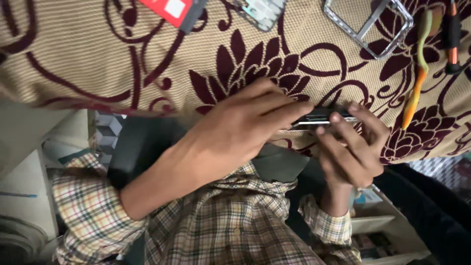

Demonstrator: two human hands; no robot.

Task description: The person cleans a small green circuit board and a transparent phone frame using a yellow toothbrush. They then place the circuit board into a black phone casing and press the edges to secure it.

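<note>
My left hand (pixel 245 128) and right hand (pixel 354 153) close on a phone (pixel 320 118) from both ends, holding it edge-on just above my lap. Only its thin dark side and a pale strip along it show. The left grip is narrow: the fingers lie flat and together along the phone's 9 o'clock end, back of the hand to the camera, and the thumb is hidden. The right grip wraps the 3 o'clock end, with its fingertips (pixel 335 118) curled over the near edge and the palm underneath. Both hands touch the phone, and whether its screen faces up cannot be told.

Behind the phone, from 9 round to 3 o'clock, spreads a tan cloth (pixel 88 64) with dark maroon flowers and scrolls. At 1 o'clock, well apart from the hands, lies a clear phone case (pixel 392 45) with a silvery rim, empty in the middle. At 3 o'clock, near my right hand but not touching it, lies a slim green and orange plastic tool (pixel 418 81), with a black and orange screwdriver (pixel 452 37) just beside it toward the frame's edge. At 12 o'clock, cut by the top edge, sits a small pale part (pixel 260 11) too blurred to make out, and at 11 o'clock a red card (pixel 169 9) with a white patch. At 6 o'clock my plaid shirt (pixel 235 230) fills the foreground, both sleeves pushed up the forearms.
</note>
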